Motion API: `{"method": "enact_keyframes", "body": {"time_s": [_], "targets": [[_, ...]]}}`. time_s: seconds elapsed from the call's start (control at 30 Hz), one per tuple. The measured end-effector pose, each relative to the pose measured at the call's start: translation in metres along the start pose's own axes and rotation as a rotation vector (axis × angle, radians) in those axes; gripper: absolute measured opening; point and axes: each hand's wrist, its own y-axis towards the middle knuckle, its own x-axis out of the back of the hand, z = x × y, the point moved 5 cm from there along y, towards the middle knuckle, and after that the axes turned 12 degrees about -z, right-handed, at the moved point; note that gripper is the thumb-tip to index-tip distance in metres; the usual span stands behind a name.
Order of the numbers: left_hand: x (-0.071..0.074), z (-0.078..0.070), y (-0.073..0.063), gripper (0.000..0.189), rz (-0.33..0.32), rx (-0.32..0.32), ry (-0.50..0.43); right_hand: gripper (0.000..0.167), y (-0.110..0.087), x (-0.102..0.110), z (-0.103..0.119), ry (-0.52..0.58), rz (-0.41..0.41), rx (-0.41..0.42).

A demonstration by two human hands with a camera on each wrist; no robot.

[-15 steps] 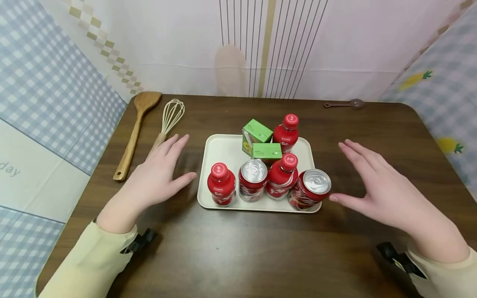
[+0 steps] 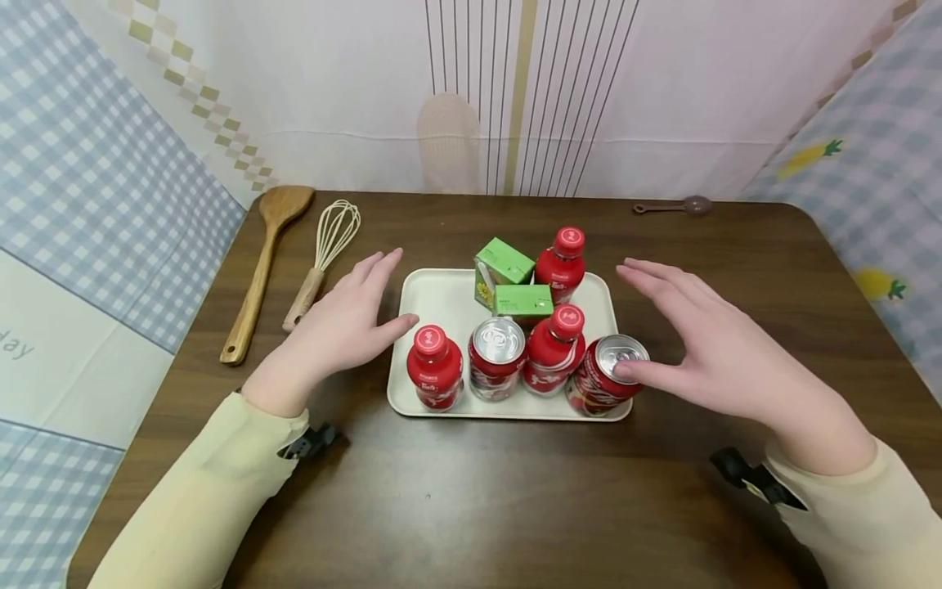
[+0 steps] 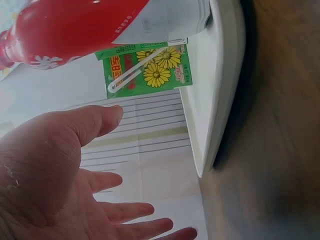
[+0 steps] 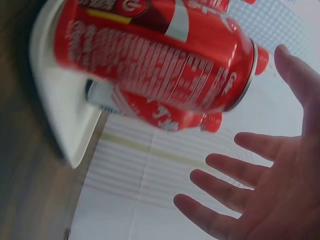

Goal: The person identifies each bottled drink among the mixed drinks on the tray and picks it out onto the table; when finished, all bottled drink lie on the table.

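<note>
A white tray (image 2: 434, 294) holds three red-capped bottles, two red drink cans and two green drink cartons (image 2: 524, 300). At the tray's left end, my left hand (image 2: 338, 331) hovers with its fingers spread, its thumb close to the front-left bottle (image 2: 436, 378). On the opposite side my right hand (image 2: 717, 343) is held with straight fingers and a raised thumb, which overlaps the top of the right-hand can (image 2: 599, 384) in the head view. That can leans slightly. Both palms face inward and hold nothing. In the left wrist view a carton (image 3: 155, 72) shows yellow flowers and a straw.
Left of the tray lie a wooden spatula (image 2: 253, 298) and a whisk (image 2: 305, 294). A small brown measuring spoon (image 2: 666, 206) rests near the table's back edge. Patterned cloth (image 2: 353, 98) hangs behind the dark wooden table (image 2: 471, 499).
Both hands have moved inward, the left one rightward and the right one leftward, closer to the tray's ends. The things on the tray stand as before.
</note>
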Motion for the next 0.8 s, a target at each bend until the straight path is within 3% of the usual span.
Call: {"method": "enact_keyframes", "body": {"time_s": [0.33,0.53,0.8], "targets": [[-0.016,0.011,0.024,0.088,0.040,0.160,-0.068,0.066,0.022,-0.012,0.023,0.188,-0.050,0.104],[-0.029,0.013,0.032,0.086,0.126,0.207,-0.154,0.058,0.031,-0.021,0.034,0.311,-0.038,0.117],[-0.039,0.017,0.035,0.088,0.212,0.289,-0.297,0.048,0.036,-0.029,0.036,0.373,-0.032,0.094]]}}
